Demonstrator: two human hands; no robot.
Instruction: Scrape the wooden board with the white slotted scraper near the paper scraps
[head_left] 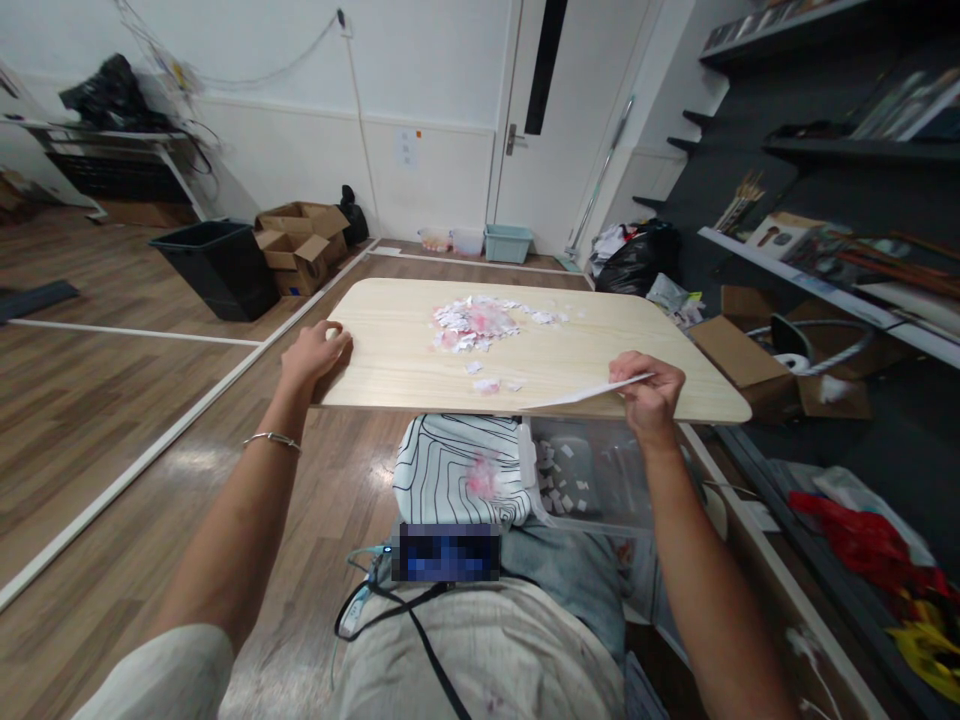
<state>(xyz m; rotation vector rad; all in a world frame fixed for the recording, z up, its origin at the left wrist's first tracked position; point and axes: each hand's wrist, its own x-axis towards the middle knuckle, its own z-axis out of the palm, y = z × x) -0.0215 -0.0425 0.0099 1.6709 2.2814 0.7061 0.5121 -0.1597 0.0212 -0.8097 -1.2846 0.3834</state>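
Observation:
My left hand (316,355) is closed at the left edge of a pale wooden tabletop (390,370), its fingers curled; their undersides are hidden. A thin white sheet (592,391), seen nearly edge-on, is pinched in my right hand (649,388) over the near right part of the wood. Its left tip reaches the near edge. Toward the far middle lies a heap of small white paper pieces (476,322) with pink powdery stains. Several loose scraps (487,385) lie nearer to me. Below the near edge is a clear plastic bin (607,470) holding white scraps.
A patterned cushion (461,470) with a pink stain sits beside the bin. Left stand a black trash bin (225,270) and cardboard boxes (300,245). An open carton (735,345) and dark shelves (825,190) flank the right. A teal tub (508,245) is by the door.

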